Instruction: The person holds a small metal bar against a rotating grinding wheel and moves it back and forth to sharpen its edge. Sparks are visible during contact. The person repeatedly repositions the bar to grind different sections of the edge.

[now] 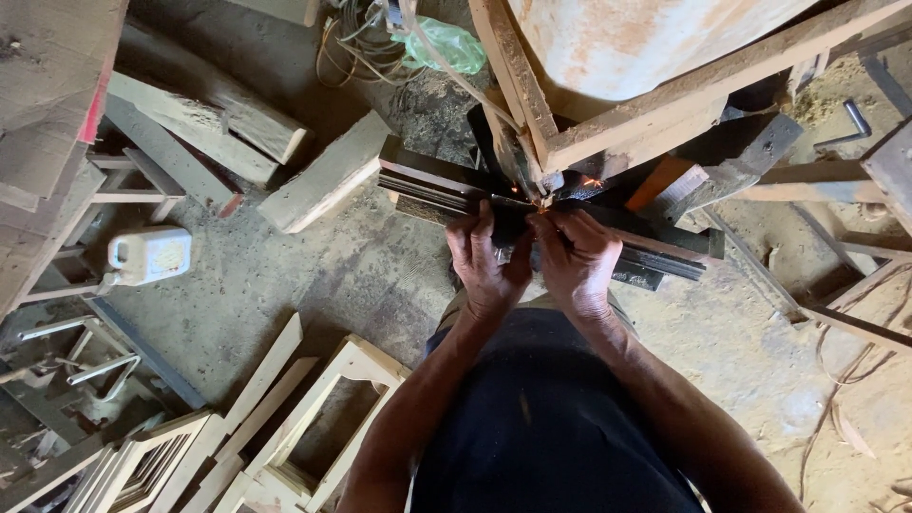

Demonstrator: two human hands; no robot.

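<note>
Closing both hands' grip, left hand (486, 263) and right hand (573, 256), on dark blade (518, 228).

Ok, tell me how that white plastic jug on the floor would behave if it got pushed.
The white plastic jug lies on its side, so it probably won't tip further. Its flat, boxy sides suggest it would slide on the dusty floor rather than roll. It looks light if empty; its contents can't be seen.

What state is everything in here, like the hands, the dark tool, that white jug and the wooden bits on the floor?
Left hand: closed on the dark tool.
Right hand: closed on it too.
Dark tool: pressed forward, sparks at its tip.
White jug: lying on its side, capped.
Wooden frame: lying flat, unfinished.
Green bag: crumpled.
</note>
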